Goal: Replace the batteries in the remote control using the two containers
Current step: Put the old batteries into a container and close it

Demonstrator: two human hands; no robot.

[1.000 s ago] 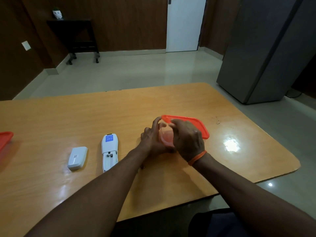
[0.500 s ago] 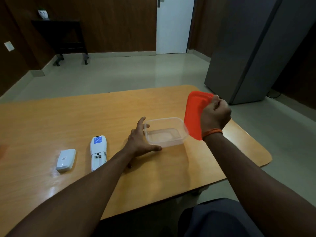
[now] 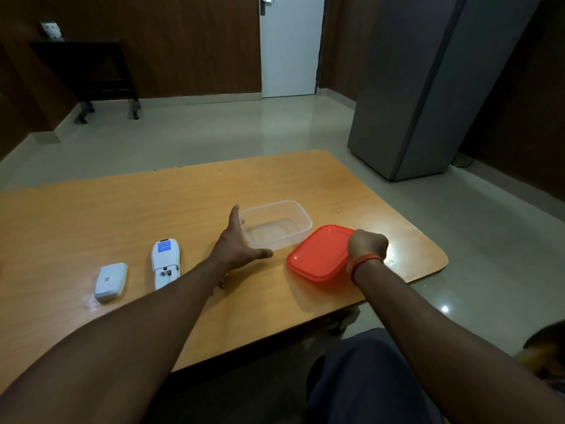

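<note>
Entry, head view.

Hands: left hand [image 3: 237, 244] is spread, fingers straight, lying along the left wall of the clear container [image 3: 301, 231], thumb out on the tabletop [image 3: 122, 215] at its near corner. Right hand [image 3: 367, 244] is curled round the right edge of the orange lid [image 3: 318, 255]. The lid lies flat, just right of and nearer than the container. I cannot tell whether it is fully on the wood or a shade above it.

Task's thing: the remote control [image 3: 165, 261] lies face down to the left of the left hand, near it but apart. Its long axis runs roughly away from me, the far end tipped slightly right. The open battery bay is at the near end. I cannot tell whether cells sit in the bay. The battery cover [image 3: 110, 281] lies left of the remote, apart from it, on a similar heading.

Relation that matters: the remote is on the left hand's side, and the container and the left arm lie between it and the right hand. I judge that the left hand is the one to reach it, with a short sweep leftward and toward me, once the lid is released.

Count:
- Remotes: one.
- Battery covers: one.
- Containers in view: one, lid off, looking empty. I do not see the second.
- Lids: one.
- Batteries in view: none.
</note>
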